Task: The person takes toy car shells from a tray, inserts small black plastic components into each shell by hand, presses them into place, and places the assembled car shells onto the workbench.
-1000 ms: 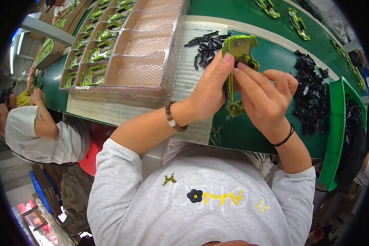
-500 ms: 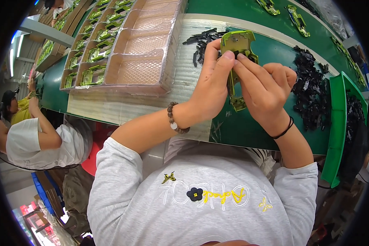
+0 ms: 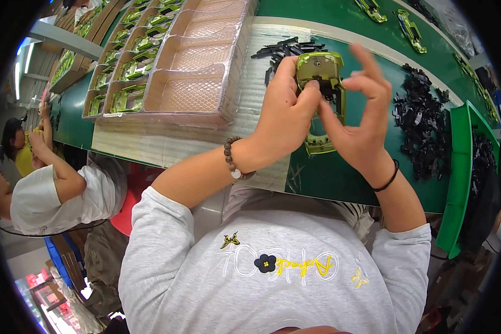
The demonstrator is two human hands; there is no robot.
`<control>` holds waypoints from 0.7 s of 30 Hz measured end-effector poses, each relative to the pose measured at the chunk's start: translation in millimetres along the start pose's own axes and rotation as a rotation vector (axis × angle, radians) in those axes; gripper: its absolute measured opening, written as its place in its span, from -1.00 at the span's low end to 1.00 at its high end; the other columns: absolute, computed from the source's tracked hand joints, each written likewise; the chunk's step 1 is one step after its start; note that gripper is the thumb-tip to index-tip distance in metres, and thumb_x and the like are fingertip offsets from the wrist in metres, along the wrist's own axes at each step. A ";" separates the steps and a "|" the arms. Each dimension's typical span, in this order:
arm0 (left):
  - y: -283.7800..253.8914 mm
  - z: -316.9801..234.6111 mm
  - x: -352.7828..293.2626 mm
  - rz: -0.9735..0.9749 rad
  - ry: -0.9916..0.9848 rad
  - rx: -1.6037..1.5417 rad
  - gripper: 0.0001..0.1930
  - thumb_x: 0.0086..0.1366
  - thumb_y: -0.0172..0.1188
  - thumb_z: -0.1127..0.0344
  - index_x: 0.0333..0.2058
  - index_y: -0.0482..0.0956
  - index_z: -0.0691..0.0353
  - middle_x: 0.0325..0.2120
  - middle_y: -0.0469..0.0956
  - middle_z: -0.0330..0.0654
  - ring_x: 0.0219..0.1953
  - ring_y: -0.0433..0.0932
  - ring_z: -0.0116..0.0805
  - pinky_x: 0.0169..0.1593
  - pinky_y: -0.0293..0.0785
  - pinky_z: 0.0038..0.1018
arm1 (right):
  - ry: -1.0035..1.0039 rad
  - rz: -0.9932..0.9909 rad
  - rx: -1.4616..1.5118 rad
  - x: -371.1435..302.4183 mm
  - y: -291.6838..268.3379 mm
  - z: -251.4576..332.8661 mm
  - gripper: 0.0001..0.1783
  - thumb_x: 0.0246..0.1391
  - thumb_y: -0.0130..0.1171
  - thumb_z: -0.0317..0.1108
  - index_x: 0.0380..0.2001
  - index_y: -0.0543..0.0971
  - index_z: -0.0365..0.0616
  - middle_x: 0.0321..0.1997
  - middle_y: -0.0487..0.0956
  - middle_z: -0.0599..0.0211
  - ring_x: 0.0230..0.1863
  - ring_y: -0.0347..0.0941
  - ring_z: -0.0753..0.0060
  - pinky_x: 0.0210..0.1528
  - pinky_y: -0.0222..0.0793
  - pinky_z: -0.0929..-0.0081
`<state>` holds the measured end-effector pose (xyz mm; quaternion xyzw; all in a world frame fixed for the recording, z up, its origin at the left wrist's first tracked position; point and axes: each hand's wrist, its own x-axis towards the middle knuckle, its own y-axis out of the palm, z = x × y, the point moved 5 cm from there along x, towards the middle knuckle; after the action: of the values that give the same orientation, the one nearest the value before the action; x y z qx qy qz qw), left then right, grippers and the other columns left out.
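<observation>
A lime-green plastic housing (image 3: pixel 320 65) with a cut-out middle is held over the green worktop. My left hand (image 3: pixel 289 108) grips it along its left side, the thumb pressing on a dark part inside the opening. My right hand (image 3: pixel 364 111) is at the housing's right side, its fingers spread and the forefinger raised and blurred; nothing shows between them. The right thumb lies close to the housing's edge, and I cannot tell if it touches. Slim black plastic pieces (image 3: pixel 286 51) lie just behind my left hand. More black pieces (image 3: pixel 420 125) are heaped to the right.
A compartmented tray (image 3: pixel 192 89) stands at the left, one part filled with green housings (image 3: pixel 128 97). A green bin (image 3: pixel 459 172) of black parts borders the right side. Several housings (image 3: pixel 411 30) lie along the far green surface. Co-workers (image 3: pixel 50 183) sit at the left.
My right hand has opened, its fingers lifting away from the housing's middle. The housing has turned slightly toward me in my left hand.
</observation>
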<state>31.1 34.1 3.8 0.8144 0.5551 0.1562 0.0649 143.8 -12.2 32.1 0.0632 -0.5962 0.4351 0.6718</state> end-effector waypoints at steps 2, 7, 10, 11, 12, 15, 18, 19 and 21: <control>-0.5 2.0 0.4 0.010 0.028 0.030 -0.79 0.27 -0.11 0.49 -0.12 0.29 0.35 -0.42 0.42 -0.28 -0.50 0.30 -0.66 -0.49 0.25 -0.66 | 0.363 -0.144 0.456 1.8 -3.5 -12.4 -0.56 -0.13 0.26 -0.45 -0.10 0.43 -0.18 -0.06 0.53 0.21 -0.03 0.38 0.35 0.04 0.19 0.46; -0.6 4.6 0.6 0.032 0.073 0.132 -0.78 0.25 -0.07 0.47 -0.13 0.32 0.35 -0.48 0.42 -0.30 -0.52 0.29 -0.66 -0.50 0.24 -0.64 | 0.746 0.192 0.779 -10.7 27.8 -22.0 -0.72 0.17 0.00 -0.45 -0.05 0.39 -0.30 -0.15 0.53 0.26 -0.13 0.43 0.55 -0.11 0.35 0.59; -1.6 3.9 -0.5 0.012 0.117 0.136 -0.78 0.24 -0.05 0.45 -0.14 0.32 0.35 -0.52 0.40 -0.29 -0.53 0.27 -0.66 -0.50 0.23 -0.63 | 0.785 0.120 0.871 -6.0 27.5 -18.0 -0.75 0.16 0.00 -0.49 -0.08 0.42 -0.31 -0.19 0.54 0.31 -0.17 0.44 0.58 -0.12 0.37 0.61; -0.2 3.0 0.8 0.027 0.114 0.125 -0.79 0.24 -0.05 0.45 -0.15 0.33 0.35 -0.53 0.40 -0.29 -0.54 0.27 -0.66 -0.50 0.23 -0.63 | 0.786 0.119 0.870 -5.3 26.4 -18.1 -0.75 0.16 0.00 -0.49 -0.08 0.42 -0.31 -0.19 0.54 0.31 -0.17 0.44 0.58 -0.12 0.37 0.61; 0.8 2.3 1.6 0.042 0.111 0.113 -0.79 0.23 -0.05 0.46 -0.15 0.33 0.35 -0.54 0.39 -0.29 -0.54 0.27 -0.66 -0.51 0.22 -0.63 | 0.810 0.094 0.908 -5.2 25.6 -18.9 -0.76 0.16 0.00 -0.50 -0.10 0.42 -0.32 -0.20 0.54 0.32 -0.18 0.44 0.59 -0.12 0.37 0.62; 2.7 1.8 1.0 0.092 0.069 0.149 -0.80 0.23 -0.05 0.46 -0.16 0.33 0.35 -0.54 0.39 -0.28 -0.54 0.27 -0.66 -0.51 0.22 -0.63 | 0.835 0.044 0.967 -10.0 24.1 -19.9 -0.78 0.16 0.00 -0.51 -0.12 0.44 -0.32 -0.21 0.54 0.34 -0.19 0.44 0.61 -0.13 0.37 0.63; 2.5 3.3 0.5 0.099 0.067 0.151 -0.80 0.23 -0.05 0.46 -0.16 0.33 0.34 -0.54 0.39 -0.29 -0.53 0.27 -0.65 -0.50 0.23 -0.62 | 0.840 0.027 0.991 -12.1 24.0 -20.1 -0.79 0.17 0.00 -0.50 -0.12 0.44 -0.32 -0.21 0.54 0.34 -0.20 0.44 0.62 -0.12 0.37 0.63; 3.0 5.1 0.7 0.099 0.068 0.151 -0.80 0.23 -0.05 0.46 -0.16 0.33 0.34 -0.54 0.39 -0.29 -0.53 0.27 -0.65 -0.50 0.23 -0.62 | 0.840 0.032 0.998 -11.7 24.1 -19.9 -0.78 0.17 -0.01 -0.49 -0.12 0.44 -0.31 -0.21 0.54 0.34 -0.20 0.44 0.62 -0.12 0.37 0.64; 2.6 4.0 1.8 0.057 0.156 0.111 -0.80 0.24 -0.06 0.47 -0.15 0.33 0.33 -0.54 0.39 -0.29 -0.53 0.28 -0.65 -0.50 0.24 -0.63 | 0.827 0.070 0.987 -8.1 22.6 -19.4 -0.78 0.18 -0.02 -0.48 -0.11 0.43 -0.31 -0.20 0.53 0.34 -0.19 0.43 0.63 -0.12 0.36 0.64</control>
<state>35.3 35.0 1.1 0.8176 0.5428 0.1898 -0.0284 144.1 9.2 10.0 0.1723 -0.0196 0.6684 0.7233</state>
